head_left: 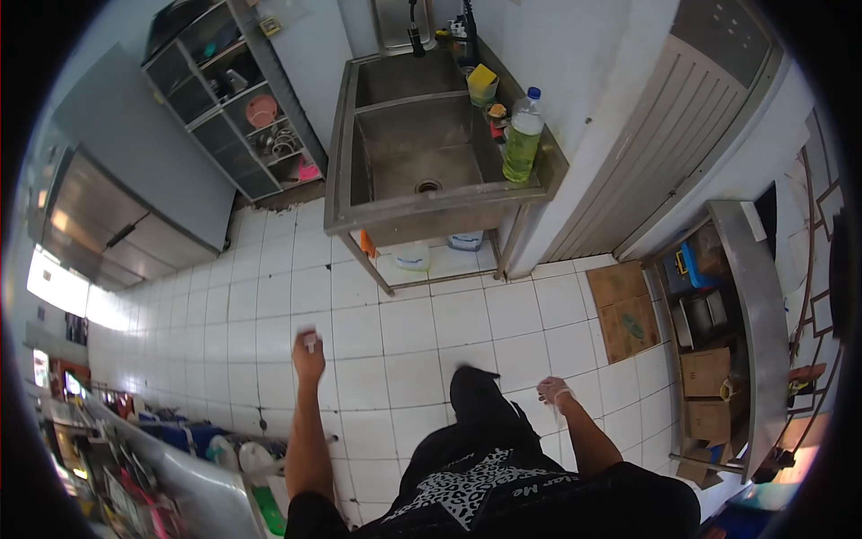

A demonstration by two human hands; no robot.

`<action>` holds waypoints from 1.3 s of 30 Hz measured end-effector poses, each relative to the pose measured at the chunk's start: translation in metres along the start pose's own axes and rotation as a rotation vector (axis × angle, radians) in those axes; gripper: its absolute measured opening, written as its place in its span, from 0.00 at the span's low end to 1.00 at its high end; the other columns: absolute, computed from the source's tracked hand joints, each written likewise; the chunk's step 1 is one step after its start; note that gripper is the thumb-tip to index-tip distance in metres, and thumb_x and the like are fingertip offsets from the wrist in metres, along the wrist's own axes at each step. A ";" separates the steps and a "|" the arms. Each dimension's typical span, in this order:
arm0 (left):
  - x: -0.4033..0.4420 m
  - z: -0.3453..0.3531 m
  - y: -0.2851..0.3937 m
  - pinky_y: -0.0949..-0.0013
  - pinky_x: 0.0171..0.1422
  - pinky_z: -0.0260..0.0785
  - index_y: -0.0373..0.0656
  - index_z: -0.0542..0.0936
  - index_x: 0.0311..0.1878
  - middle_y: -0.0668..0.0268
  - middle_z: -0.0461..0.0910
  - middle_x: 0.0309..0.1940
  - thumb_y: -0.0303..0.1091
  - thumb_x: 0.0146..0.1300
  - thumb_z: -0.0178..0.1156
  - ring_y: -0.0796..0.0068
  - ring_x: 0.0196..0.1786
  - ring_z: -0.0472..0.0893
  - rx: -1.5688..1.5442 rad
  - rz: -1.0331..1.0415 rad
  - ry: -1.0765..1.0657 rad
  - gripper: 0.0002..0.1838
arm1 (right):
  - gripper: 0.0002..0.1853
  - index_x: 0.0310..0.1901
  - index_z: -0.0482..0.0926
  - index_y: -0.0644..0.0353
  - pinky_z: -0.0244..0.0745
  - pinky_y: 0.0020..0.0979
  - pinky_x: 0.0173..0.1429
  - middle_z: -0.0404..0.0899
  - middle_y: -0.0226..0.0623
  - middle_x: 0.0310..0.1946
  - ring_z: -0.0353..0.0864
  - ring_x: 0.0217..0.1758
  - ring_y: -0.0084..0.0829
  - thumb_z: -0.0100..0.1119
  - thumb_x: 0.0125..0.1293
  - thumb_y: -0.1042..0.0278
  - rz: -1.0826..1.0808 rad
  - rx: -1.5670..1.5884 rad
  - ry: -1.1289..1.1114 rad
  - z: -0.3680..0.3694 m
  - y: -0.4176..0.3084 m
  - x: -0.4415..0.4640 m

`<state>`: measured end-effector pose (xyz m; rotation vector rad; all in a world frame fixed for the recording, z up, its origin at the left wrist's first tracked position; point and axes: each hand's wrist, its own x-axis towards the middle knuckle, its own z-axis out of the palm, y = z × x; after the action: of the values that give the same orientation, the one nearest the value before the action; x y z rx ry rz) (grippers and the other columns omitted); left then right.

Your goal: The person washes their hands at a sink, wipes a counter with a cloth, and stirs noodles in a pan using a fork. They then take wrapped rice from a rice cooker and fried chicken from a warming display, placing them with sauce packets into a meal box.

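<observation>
My left hand (308,354) hangs over the tiled floor at the left, its fingers curled in and smeared by motion. A small pale patch shows at the fingers, too blurred to name. On the other side, my right hand (554,393) is held low beside my leg with its fingers loosely apart. Clear thin plastic, like a disposable glove, covers it around the palm and wrist. Neither hand touches the steel double sink (409,216) ahead of me. On its right ledge stand a bottle of green liquid (523,144) with a blue cap and a cup (482,90) with a yellow sponge.
Far left are a steel fridge (117,225) and a dish cabinet (229,108). A steel counter (171,467) runs along the lower left. To the right, a steel shelf table (745,296) holds boxes, near flattened cardboard (620,301) and a closed ribbed door (646,144).
</observation>
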<state>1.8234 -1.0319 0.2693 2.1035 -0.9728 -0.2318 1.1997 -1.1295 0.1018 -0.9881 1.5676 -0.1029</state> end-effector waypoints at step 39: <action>0.755 0.378 0.241 0.65 0.50 0.75 0.40 0.79 0.53 0.63 0.84 0.42 0.27 0.60 0.64 0.69 0.43 0.84 -0.408 0.638 -1.268 0.16 | 0.07 0.45 0.78 0.53 0.73 0.42 0.32 0.79 0.37 0.29 0.79 0.27 0.36 0.56 0.68 0.65 0.761 1.364 0.890 0.621 -0.381 0.014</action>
<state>2.0352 -1.8834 0.3046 1.0216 -2.0032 -1.3705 1.9266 -1.0992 0.1365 0.8474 1.9623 -1.0107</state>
